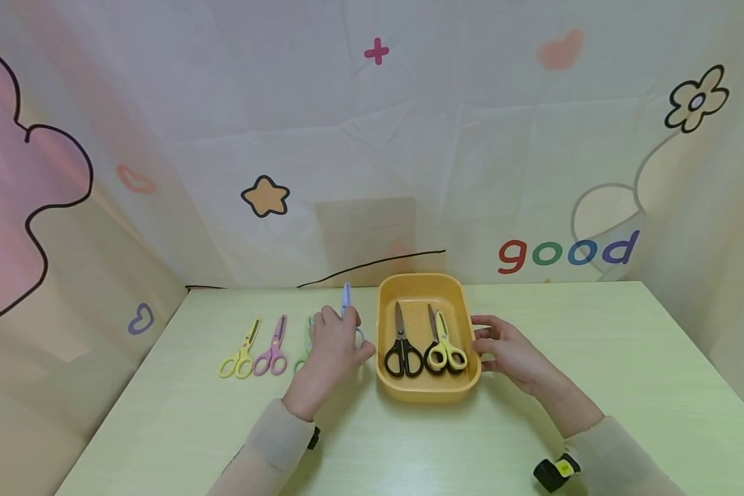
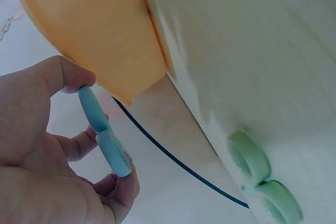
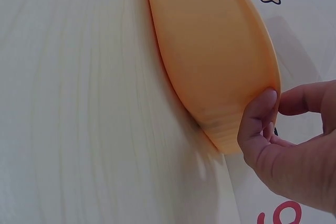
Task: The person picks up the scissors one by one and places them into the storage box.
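My left hand (image 1: 330, 344) pinches light blue scissors (image 1: 346, 297) just left of an orange-yellow plastic tray (image 1: 428, 395). In the left wrist view, the blue handle loops (image 2: 93, 111) sit between thumb and fingers, lifted off the table. Green scissors (image 1: 300, 364) lie partly hidden under that hand. My right hand (image 1: 510, 355) grips the tray's right rim, and the right wrist view shows its fingertips (image 3: 265, 100) against the wall. Inside the tray are black scissors (image 1: 403, 362), plus small yellow scissors (image 1: 444, 344) lying over another black-handled pair (image 1: 430, 320).
Left of the hand, yellow scissors (image 1: 244, 353) and pink scissors (image 1: 275, 350) lie side by side on the pale green table (image 1: 595, 344). A printed cloth (image 1: 372, 151) hangs along the table's back edge, close behind the tray.
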The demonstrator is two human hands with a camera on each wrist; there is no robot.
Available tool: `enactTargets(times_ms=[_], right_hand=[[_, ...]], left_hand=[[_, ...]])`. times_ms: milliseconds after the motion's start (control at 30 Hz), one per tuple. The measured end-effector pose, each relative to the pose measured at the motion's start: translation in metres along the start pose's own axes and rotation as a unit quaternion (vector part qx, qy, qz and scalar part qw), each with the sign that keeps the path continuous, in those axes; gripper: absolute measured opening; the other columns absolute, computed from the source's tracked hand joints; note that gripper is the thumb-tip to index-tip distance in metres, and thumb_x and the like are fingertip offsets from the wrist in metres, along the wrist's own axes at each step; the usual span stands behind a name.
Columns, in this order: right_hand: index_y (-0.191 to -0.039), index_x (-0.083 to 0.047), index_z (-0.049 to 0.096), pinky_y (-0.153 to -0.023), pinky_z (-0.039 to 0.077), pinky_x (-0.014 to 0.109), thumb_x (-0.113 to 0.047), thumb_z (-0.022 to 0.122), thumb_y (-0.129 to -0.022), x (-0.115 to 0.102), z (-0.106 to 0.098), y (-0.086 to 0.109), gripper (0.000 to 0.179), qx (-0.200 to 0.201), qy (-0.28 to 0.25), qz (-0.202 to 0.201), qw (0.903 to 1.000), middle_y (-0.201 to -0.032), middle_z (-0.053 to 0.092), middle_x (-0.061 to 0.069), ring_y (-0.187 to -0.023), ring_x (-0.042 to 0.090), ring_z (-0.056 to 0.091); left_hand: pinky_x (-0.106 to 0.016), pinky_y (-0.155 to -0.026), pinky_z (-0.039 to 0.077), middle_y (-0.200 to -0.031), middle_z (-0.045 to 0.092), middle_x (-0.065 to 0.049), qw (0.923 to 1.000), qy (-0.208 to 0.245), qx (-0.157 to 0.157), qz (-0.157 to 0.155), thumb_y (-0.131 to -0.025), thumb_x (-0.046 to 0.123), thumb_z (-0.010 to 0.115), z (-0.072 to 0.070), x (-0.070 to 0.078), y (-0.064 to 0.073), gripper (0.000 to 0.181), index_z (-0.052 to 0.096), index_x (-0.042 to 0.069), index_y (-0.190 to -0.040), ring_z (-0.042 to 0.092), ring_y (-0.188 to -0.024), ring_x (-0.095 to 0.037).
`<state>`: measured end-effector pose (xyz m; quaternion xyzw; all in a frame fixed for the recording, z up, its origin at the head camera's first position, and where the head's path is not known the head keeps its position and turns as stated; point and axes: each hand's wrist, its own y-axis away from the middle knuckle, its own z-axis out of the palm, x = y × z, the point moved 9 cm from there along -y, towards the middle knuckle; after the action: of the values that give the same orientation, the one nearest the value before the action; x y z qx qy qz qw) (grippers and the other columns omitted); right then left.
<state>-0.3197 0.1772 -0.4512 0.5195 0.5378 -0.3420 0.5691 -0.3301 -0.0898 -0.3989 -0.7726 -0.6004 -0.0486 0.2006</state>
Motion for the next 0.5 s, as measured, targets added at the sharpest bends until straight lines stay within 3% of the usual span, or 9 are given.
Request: enactTargets(times_ms=[267,500], right_hand=[[-0.155,0.007,0.023,-0.084,0.058,0.036,-0.004,0.05,-0.103,-0.002,0.001,0.001,0.06,-0.002,-0.001,-0.002,1.0,-0.133,0.042,0.027,-0.11,0.031,0.054],[-0.155,0.007,0.023,-0.084,0.058,0.035,-0.004,0.051,-0.103,-0.001,0.002,0.002,0.06,-0.002,-0.001,-0.002,1.0,-0.134,0.042,0.027,-0.109,0.031,0.054]], left_hand=[[-0.044,-0.075,0.037,-0.095,0.041,-0.017,0.9992,0.037,-0.01,0.005,-0.082,0.022,0.071,-0.004,0.017,-0.001,0.033,0.054,0.007,-0.106,0.041,-0.088,-0.034],[-0.041,-0.072,0.036,-0.093,0.04,-0.016,0.9978,0.054,0.015,0.035,-0.08,0.021,0.071,-0.007,0.04,-0.002,0.032,0.053,0.007,-0.102,0.041,-0.086,-0.033]])
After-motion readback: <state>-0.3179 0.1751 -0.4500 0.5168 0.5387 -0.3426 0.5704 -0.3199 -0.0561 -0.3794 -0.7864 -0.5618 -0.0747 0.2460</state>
